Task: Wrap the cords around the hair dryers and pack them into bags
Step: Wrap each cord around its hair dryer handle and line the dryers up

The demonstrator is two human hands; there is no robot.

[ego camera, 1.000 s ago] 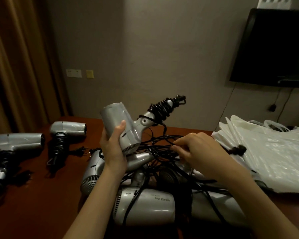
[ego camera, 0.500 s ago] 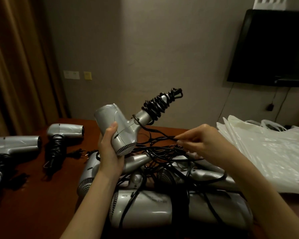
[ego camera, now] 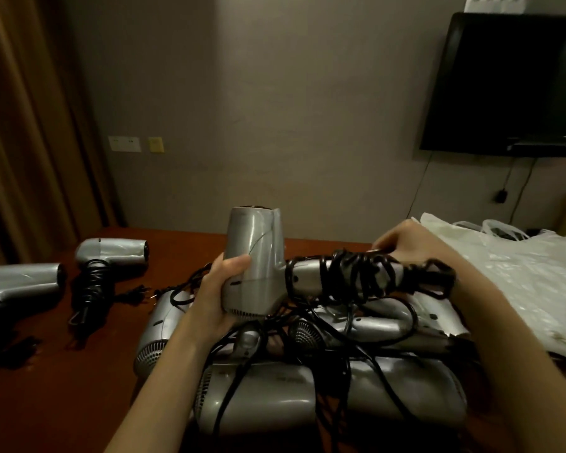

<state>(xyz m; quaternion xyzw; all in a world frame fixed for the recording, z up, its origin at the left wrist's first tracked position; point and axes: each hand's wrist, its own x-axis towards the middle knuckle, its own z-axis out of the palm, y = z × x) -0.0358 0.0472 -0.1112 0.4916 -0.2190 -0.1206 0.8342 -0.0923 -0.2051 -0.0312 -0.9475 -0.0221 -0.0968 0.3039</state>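
The left hand (ego camera: 221, 295) grips the hair dryer (ego camera: 255, 266) above the pile, the right hand (ego camera: 406, 246) pinches its cord (ego camera: 366, 276) at three o'clock on the handle, so winding seems almost finished and next comes tucking the end in.

Hair dryers: one is being held (ego camera: 255, 266); two are lying wrapped at left (ego camera: 111, 253) (ego camera: 20, 282); at least four are sitting tangled in the pile (ego camera: 275, 393), exact count unclear. Hands showing: two. Bag heaps (ego camera: 520, 282): one.

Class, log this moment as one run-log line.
left hand: grips dryer barrel | right hand: winding cord on handle | bags: unpacked
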